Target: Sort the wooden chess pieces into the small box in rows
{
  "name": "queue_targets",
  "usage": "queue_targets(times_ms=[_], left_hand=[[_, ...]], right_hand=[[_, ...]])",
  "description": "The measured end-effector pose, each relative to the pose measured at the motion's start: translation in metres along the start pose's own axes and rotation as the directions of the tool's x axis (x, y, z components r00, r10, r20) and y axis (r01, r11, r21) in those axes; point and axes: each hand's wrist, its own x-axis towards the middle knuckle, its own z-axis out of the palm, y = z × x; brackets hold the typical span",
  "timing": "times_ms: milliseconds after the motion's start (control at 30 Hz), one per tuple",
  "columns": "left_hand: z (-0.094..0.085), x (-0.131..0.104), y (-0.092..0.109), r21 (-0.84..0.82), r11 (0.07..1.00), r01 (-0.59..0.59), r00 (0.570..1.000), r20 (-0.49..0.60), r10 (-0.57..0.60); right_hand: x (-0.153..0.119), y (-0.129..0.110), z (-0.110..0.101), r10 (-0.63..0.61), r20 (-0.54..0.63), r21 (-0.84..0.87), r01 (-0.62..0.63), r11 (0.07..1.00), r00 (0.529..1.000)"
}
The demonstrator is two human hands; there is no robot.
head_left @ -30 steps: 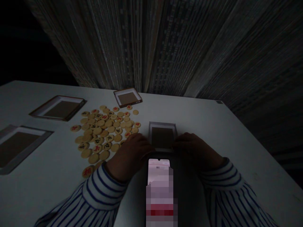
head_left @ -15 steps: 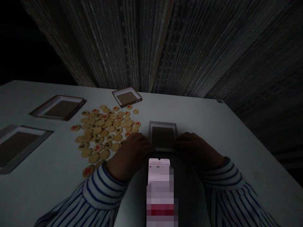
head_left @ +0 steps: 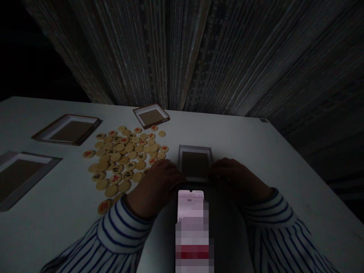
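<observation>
A small open box (head_left: 195, 146) with a brown bottom sits on the table between my hands. My left hand (head_left: 157, 185) touches its near left corner, fingers bent and closed around the edge. At the near right corner my right hand (head_left: 236, 178) grips the box in the same way, its fingertips dark and partly hidden. Just in front of the box lies a lit phone (head_left: 191, 206), its lower part blurred out by blocks. Round wooden pieces (head_left: 121, 148) with red or black characters form a loose pile left of my left hand.
Three more open boxes stand on the white table (head_left: 227, 132): one at the back (head_left: 163, 122), one at the left (head_left: 68, 143) and a larger one at the left edge (head_left: 42, 180). A striped curtain (head_left: 176, 57) hangs behind the table.
The view has shifted very slightly, so the pieces and boxes at the left appear a little further left. My hands keep their places at the small box.
</observation>
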Motion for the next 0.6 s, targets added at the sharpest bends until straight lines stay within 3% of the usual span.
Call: queue_targets(times_ms=[600], left_hand=[[-0.0035,0.0017,0.0027,0.003,1.000,0.014,0.999,0.040,-0.014]], right_hand=[[0.0004,0.0021,0.0020,-0.027,0.015,-0.025,0.028,0.999,1.000]])
